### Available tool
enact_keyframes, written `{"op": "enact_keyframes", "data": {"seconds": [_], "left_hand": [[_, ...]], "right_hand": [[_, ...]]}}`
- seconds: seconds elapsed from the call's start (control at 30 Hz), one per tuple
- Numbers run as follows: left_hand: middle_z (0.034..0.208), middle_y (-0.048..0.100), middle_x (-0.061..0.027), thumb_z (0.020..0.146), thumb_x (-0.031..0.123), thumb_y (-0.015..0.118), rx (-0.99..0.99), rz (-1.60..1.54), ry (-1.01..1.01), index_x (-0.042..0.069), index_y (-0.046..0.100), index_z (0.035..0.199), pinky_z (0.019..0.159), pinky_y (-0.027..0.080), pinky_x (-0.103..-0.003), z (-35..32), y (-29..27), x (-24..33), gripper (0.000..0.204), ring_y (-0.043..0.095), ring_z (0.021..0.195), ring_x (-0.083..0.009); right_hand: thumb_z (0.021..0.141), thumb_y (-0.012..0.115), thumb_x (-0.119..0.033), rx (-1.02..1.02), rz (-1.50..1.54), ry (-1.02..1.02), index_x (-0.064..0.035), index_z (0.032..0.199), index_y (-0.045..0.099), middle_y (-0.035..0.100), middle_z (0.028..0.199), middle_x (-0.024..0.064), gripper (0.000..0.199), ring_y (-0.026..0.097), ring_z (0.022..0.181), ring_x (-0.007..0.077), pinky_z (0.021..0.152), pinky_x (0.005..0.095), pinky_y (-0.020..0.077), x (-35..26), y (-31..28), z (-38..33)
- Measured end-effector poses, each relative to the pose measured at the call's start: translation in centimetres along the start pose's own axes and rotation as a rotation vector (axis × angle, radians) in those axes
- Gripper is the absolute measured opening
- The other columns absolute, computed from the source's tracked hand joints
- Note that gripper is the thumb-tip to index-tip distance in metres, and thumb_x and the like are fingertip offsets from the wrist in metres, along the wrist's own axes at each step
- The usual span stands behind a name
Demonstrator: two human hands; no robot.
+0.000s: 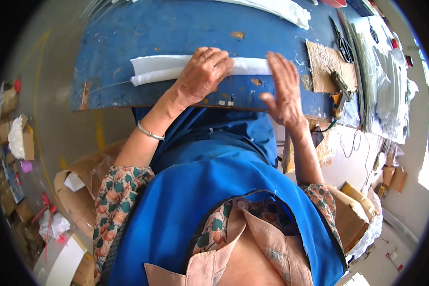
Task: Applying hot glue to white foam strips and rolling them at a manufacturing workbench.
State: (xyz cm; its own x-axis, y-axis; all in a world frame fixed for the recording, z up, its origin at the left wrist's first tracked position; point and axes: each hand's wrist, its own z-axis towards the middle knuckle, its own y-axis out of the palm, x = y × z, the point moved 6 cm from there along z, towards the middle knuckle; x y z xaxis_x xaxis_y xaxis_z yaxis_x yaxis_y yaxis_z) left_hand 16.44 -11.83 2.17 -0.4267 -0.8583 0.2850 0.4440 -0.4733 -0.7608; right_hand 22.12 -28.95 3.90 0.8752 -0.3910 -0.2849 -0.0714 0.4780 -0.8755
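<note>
Left hand [202,74] presses flat on white strip [167,69] lying across blue bench [128,33] — fingers spread, not gripping. Right hand [283,88] open, flat, smoothing strip's other end. Looks mid-job; scissors [344,45] untouched nearby.

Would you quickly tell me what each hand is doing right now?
Left hand: fingers bent, pressing down on the white folded cloth.
Right hand: open and flat, resting on the same cloth, gripping nothing.

Hands: two, left hand [202,74] and right hand [283,88]
White folded strip [157,69]: one
Scissors [343,43]: seemingly one, two o'clock
Cardboard piece [321,64]: one
Bracelet [150,132]: one
</note>
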Motion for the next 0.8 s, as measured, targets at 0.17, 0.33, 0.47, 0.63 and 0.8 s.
{"op": "enact_keyframes", "data": {"seconds": [0.17,0.33,0.47,0.63,0.8], "left_hand": [[0.115,0.062,-0.0130,0.082,0.026,0.074,0.181,-0.020,-0.126,0.006,0.061,0.119,0.097,0.042,-0.040,-2.0,-5.3,-3.2,0.045,0.056,0.113,-0.0294],[0.130,0.054,-0.0180,0.077,0.035,0.078,0.005,0.141,-0.371,0.005,0.050,0.134,0.104,0.038,-0.044,-6.3,-9.3,-7.6,0.070,0.049,0.123,-0.0349],[0.139,0.046,-0.0204,0.075,0.045,0.078,-0.140,0.125,-0.506,0.005,0.037,0.143,0.107,0.035,-0.046,-8.7,-9.2,-8.1,0.089,0.043,0.130,-0.0371],[0.135,0.049,-0.0215,0.077,0.040,0.078,-0.138,0.132,-0.456,0.004,0.038,0.142,0.103,0.035,-0.045,-8.8,-8.2,-7.4,0.084,0.047,0.124,-0.0361],[0.134,0.051,-0.0180,0.079,0.034,0.078,-0.047,0.072,-0.466,0.004,0.040,0.141,0.098,0.042,-0.039,-9.4,-8.5,-7.7,0.078,0.051,0.122,-0.0313]], "right_hand": [[0.085,0.070,-0.027,0.142,0.031,0.129,-0.0049,0.132,0.049,0.048,0.137,0.0173,0.056,0.040,0.131,0.0369,0.108,0.0477,0.0334,2.9,-2.2,-0.5],[0.080,0.073,-0.019,-0.046,-0.053,0.096,-0.0086,0.132,0.050,0.047,0.140,0.0142,0.058,0.038,0.134,0.0348,0.110,0.0467,0.0323,3.8,-0.3,-0.6],[0.081,0.071,-0.019,-0.082,-0.058,0.095,-0.0088,0.135,0.049,0.045,0.143,0.0128,0.059,0.037,0.135,0.0324,0.112,0.0462,0.0304,3.6,0.8,-0.2],[0.088,0.064,-0.030,-0.049,-0.058,0.076,-0.0070,0.140,0.044,0.041,0.147,0.0141,0.060,0.035,0.138,0.0305,0.115,0.0471,0.0244,1.6,1.1,-0.6],[0.093,0.058,-0.033,-0.143,-0.072,0.117,-0.0058,0.142,0.041,0.036,0.150,0.0147,0.059,0.031,0.141,0.0295,0.116,0.0477,0.0202,0.7,2.3,-1.0]]}}
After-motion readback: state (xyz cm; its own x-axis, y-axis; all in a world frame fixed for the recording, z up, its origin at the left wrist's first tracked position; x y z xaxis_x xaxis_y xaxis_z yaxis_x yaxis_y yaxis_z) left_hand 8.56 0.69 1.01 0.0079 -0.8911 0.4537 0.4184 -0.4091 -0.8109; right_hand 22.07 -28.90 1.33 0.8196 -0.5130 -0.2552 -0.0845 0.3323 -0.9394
